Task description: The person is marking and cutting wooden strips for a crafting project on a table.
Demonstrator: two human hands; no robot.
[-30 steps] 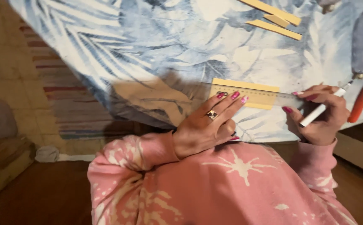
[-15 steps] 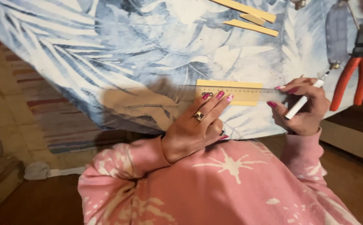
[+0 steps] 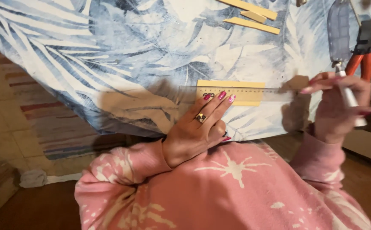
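The left hand (image 3: 198, 130) lies flat with three fingertips (image 3: 220, 96) pressing a clear ruler (image 3: 236, 93) onto a pale wooden strip (image 3: 230, 87), seemingly to keep both from sliding on the blue leaf-patterned cloth (image 3: 130, 55); that hand is spread, gripping nothing; the right hand (image 3: 339, 108), lifted just off the ruler's right end, is closed around a white pen-like tool (image 3: 350, 99); more wooden strips (image 3: 253, 19) and orange-handled pliers (image 3: 362, 51) lie further back.
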